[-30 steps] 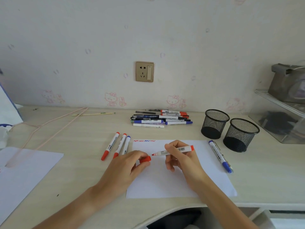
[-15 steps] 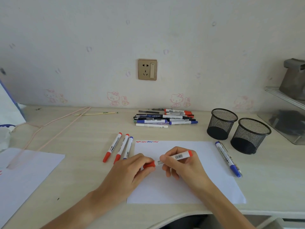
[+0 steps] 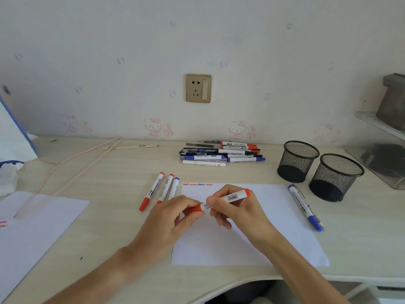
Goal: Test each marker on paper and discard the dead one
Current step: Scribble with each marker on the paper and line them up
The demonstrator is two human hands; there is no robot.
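A red marker (image 3: pixel 232 198) is held above the white paper (image 3: pixel 271 218). My right hand (image 3: pixel 236 212) grips its white barrel. My left hand (image 3: pixel 173 216) pinches the red cap (image 3: pixel 195 209), which sits on the marker's tip. Red and blue squiggles (image 3: pixel 198 184) run along the paper's top left edge. Three markers, two red and one blue (image 3: pixel 158 192), lie just left of the paper. A blue marker (image 3: pixel 305 207) lies along the paper's right edge. A pile of several markers and pens (image 3: pixel 221 155) lies by the wall.
Two black mesh cups (image 3: pixel 318 170) stand at the right. A second sheet (image 3: pixel 37 224) with red marks lies at the left, a thin pink hanger (image 3: pixel 65 165) partly on it. A clear shelf (image 3: pixel 385 145) stands at the far right. The desk's front edge curves inward.
The cap and the bare tip were apart one second ago. My left hand has brought the cap to the marker, and it now sits on the tip. The camera shifted slightly.
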